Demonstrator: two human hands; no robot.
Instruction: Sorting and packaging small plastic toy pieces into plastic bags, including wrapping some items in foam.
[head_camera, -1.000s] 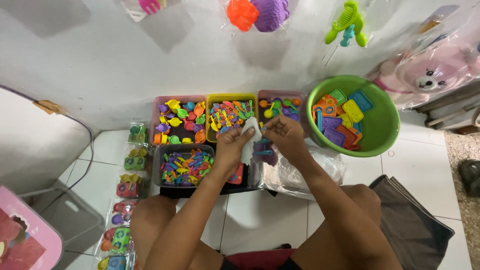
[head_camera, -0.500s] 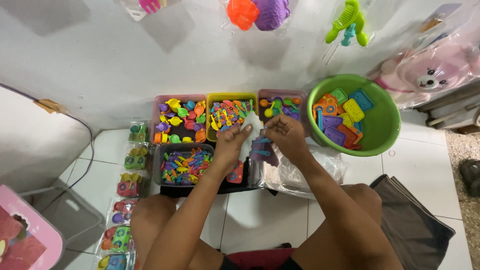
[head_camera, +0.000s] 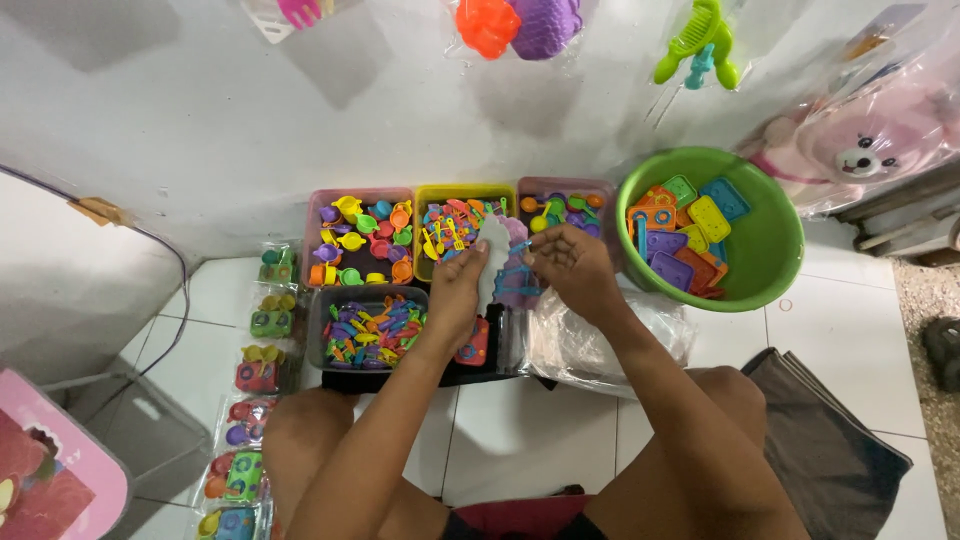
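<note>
Both hands are raised together over the middle of the cluster of trays on the tiled floor (head_camera: 520, 440). A small clear plastic bag (head_camera: 492, 262) is pinched between thumb and fingers of the left hand (head_camera: 457, 292), while the right hand (head_camera: 572, 266) is closed in a pinch on a small blue piece (head_camera: 521, 247) at the bag's mouth; a purple toy piece (head_camera: 516, 284) shows just below, between the two hands.

Four open trays of small coloured plastic toys can be counted beneath and behind the hands. Three stand in a row against the wall: a pink tray (head_camera: 316, 232) at the left, a yellow tray (head_camera: 462, 190) in the middle, and another pink tray (head_camera: 566, 184) at the right. One dark tray (head_camera: 318, 322) is set in front of them, just left of the left hand. One round green basin (head_camera: 772, 240), holding flat square moulds in orange, yellow, blue and purple, stands just right of the row. One heap of clear plastic bags (head_camera: 590, 345) lies under the right forearm.

Along the floor's left edge, a line of filled toy packets (head_camera: 262, 322) runs toward the near corner; at least seven can be counted. One dark folded cloth (head_camera: 830, 450) lies beside the right knee. Three packaged toys hang on the wall above.
</note>
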